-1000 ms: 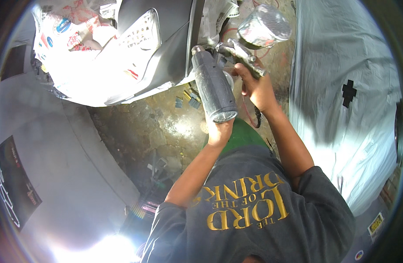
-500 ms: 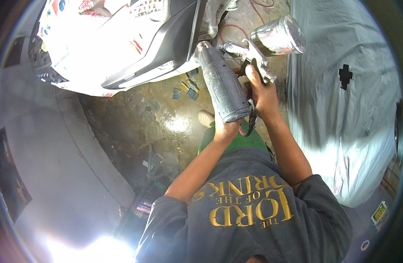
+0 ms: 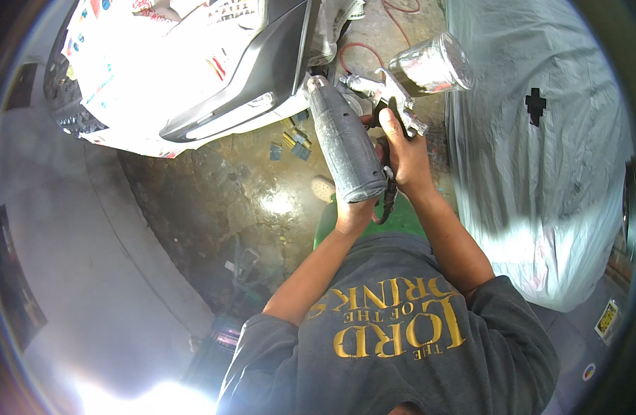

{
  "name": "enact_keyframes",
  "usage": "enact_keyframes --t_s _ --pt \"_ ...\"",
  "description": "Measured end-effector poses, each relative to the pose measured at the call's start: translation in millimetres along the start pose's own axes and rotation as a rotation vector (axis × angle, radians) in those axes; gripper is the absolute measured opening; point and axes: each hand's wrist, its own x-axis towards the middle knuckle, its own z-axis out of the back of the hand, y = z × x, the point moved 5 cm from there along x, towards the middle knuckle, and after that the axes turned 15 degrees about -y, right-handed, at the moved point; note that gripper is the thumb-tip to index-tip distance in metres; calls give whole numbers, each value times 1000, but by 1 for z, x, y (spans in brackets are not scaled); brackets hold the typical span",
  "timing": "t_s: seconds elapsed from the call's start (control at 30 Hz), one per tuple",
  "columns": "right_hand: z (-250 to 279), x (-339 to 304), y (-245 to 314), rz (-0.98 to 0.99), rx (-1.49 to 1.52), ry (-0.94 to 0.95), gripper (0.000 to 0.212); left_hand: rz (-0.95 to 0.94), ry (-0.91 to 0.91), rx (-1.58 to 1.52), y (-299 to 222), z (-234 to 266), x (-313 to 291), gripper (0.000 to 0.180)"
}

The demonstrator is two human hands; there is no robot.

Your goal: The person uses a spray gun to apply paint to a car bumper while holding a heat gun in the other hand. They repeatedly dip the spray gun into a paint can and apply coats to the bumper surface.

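Holding heat gun (image 3: pixel 347 142) from below in left hand (image 3: pixel 355 213), with fingers hidden; gripping spray gun (image 3: pixel 395 91) just beside it in right hand (image 3: pixel 409 158). Best keep both steady, tilting cup (image 3: pixel 432 66) no further.

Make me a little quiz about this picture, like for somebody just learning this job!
1. Which hand holds the spray gun?
2. True or false: the grey tool has its wide end nearer the shirt than its narrow end.
3. Fill in the blank: the thin hose on the floor is ____ in colour.

Key:
1. The right hand.
2. True.
3. Red.
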Motion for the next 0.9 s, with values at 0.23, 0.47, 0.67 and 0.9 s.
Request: enact_keyframes --t_s 0.23,0.47,0.67,0.9 --pt "4 11 -15 18 -52 63 33 -156 -136 83 -22 -15 -5 38" --pt "12 41 4 290 -318 117 33 -143 -32 460 15 19 6 54" --pt "25 96 -5 328 -537 125 45 -115 -170 486 17 35 10 72" --pt "21 168 -47 333 -553 205 46 -123 -311 488 30 25 49 78"
